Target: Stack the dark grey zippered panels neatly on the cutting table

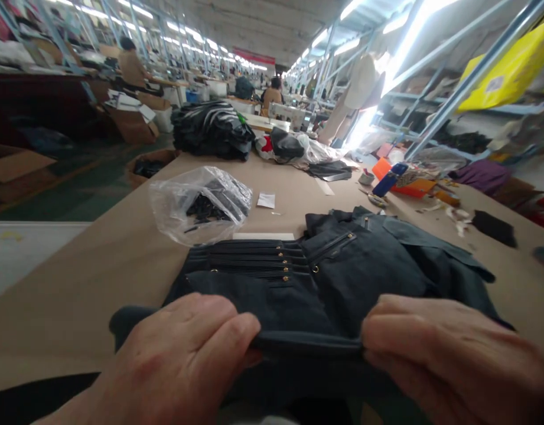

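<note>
A dark navy fabric garment with zipped pockets and small brass studs [325,277] is spread on the tan work table [98,277], its near edge reaching the table's front. That near edge is pinched by the left hand [183,360], closed with fingers curled over the folded hem, and by the right hand [449,354], likewise clamped on the cloth. Just beyond the garment, a crumpled clear plastic bag of small black parts [201,203] is seen.

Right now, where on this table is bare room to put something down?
Bare table lies left of the dark garment that the left hand and right hand grip, below the plastic bag. Another patch lies beyond the bag. The far right side is crowded with scraps.
</note>
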